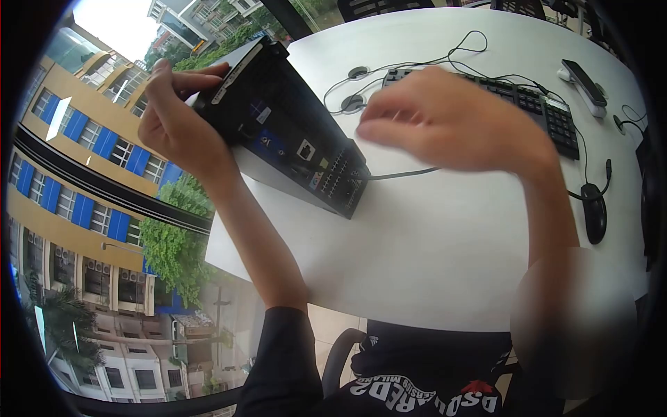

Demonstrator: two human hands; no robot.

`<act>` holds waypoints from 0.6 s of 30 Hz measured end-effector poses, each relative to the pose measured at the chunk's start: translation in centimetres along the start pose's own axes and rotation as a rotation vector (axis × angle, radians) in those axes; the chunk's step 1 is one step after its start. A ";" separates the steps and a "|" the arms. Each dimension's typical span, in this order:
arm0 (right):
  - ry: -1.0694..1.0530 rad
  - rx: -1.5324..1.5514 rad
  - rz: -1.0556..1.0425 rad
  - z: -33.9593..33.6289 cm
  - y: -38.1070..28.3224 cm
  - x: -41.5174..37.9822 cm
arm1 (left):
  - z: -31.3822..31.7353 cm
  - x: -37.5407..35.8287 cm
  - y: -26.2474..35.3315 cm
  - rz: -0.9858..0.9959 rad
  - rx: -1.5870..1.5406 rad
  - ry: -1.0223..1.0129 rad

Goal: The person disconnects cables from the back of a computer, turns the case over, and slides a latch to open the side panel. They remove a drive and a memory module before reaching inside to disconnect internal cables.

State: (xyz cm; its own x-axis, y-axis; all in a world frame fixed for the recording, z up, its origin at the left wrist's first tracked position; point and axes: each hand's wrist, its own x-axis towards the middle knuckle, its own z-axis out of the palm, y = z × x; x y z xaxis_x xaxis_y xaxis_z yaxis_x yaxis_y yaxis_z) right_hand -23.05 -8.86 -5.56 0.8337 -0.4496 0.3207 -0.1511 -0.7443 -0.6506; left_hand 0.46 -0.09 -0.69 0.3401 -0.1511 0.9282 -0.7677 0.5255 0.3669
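A black computer case [292,132] stands on the white table, its back panel of ports and vent holes facing right. My left hand [177,115] grips the case's upper left edge, fingers bent over it. To the right of the case, my right hand [445,118] hangs above the table, blurred, with fingers curled together; whether anything is between them is hidden. A dark cable [406,174] runs from the lower part of the back panel to the right, under my right hand.
Behind my right hand lies a black keyboard [559,121] with loose cables. A black mouse [594,214] and a phone-like device on a stand [585,83] are at the right of the white table [417,278]. A window is on the left.
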 end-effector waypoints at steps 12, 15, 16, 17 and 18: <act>0.324 -0.267 -0.288 8.5 -2.2 1.2 | -0.1 -0.1 0.0 -0.051 -0.030 0.010; 0.317 -0.352 -0.302 8.3 -2.3 1.2 | -0.1 -0.1 0.0 -0.053 -0.017 0.017; 0.282 -0.374 -0.305 7.9 -2.4 1.2 | -0.1 -0.2 0.0 -0.046 -0.021 0.014; 0.248 -0.396 -0.309 7.3 -2.7 1.2 | -0.1 -0.1 0.0 -0.038 -0.025 0.012; 0.215 -0.418 -0.314 6.8 -2.9 1.2 | -0.1 -0.1 -0.1 -0.030 -0.029 0.009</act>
State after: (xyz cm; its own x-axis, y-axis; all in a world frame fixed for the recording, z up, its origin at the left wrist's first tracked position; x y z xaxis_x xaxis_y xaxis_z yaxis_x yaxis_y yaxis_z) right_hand -17.99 -3.86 -7.97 0.7523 -0.2328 0.6163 -0.1468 -0.9712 -0.1876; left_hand 0.56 -0.01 -0.81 0.3675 -0.1594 0.9163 -0.7414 0.5446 0.3921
